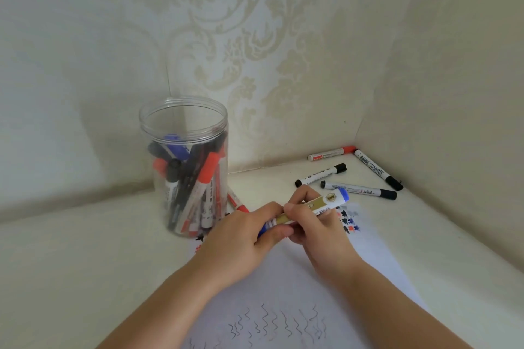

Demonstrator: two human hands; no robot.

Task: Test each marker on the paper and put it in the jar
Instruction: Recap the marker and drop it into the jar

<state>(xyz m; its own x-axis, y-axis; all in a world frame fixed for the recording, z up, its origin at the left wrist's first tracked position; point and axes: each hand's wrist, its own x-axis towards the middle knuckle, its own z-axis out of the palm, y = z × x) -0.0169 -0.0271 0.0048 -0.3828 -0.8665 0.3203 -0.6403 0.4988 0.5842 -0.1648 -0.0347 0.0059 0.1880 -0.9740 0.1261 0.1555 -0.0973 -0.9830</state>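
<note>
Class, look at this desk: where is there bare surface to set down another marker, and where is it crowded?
Free: the white table left of the jar and paper, and the strip right of the paper. Crowded: the far right corner, where four loose markers lie, and mid-paper, where both hands hold the blue marker.

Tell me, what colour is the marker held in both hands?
Blue, with a gold band on its white barrel. The head view shows it, its blue end sticking out past the fingers.

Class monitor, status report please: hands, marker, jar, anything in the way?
Left hand and right hand both grip the blue marker over the paper. Jar open, part full. Nothing blocks the way; four markers wait in the corner.
</note>
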